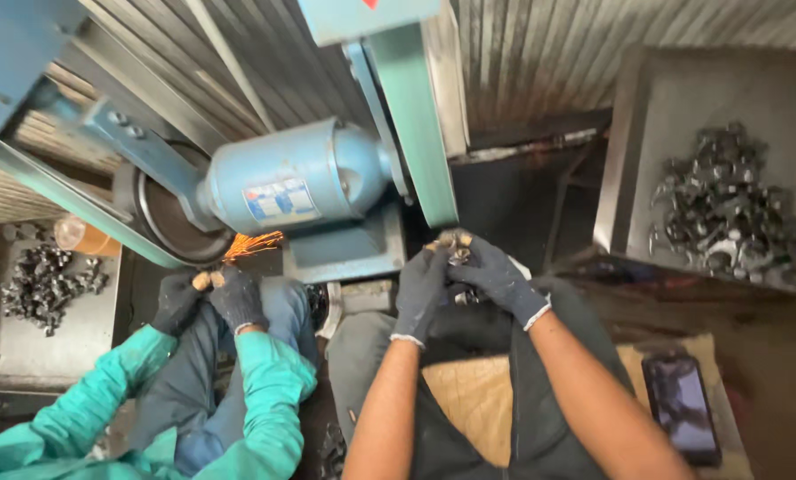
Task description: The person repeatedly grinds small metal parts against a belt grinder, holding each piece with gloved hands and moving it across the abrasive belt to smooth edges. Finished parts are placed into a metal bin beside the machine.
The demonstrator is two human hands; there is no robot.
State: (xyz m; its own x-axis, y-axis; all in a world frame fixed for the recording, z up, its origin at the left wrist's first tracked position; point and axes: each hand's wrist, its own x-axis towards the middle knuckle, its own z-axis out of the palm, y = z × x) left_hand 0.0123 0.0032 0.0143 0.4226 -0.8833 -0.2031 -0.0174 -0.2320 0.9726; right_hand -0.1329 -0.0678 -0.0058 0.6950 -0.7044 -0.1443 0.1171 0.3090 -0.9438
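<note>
My left hand (418, 286) and my right hand (498, 279), both in dark work gloves, are closed together on a small metal part (457, 253) held up against the green sanding belt (413, 116) of a blue grinding machine (291, 182). The fingertips of both hands meet at the part just below the belt's lower end. A second small metal piece shows between my palms, partly hidden.
A co-worker in green sleeves (265, 382) at left presses a piece to the machine's wheel (171, 222), throwing orange sparks (254, 244). A metal tray (674, 98) of dark metal parts (723, 209) stands right; another tray (24, 347) left. A phone (681, 404) lies on cardboard.
</note>
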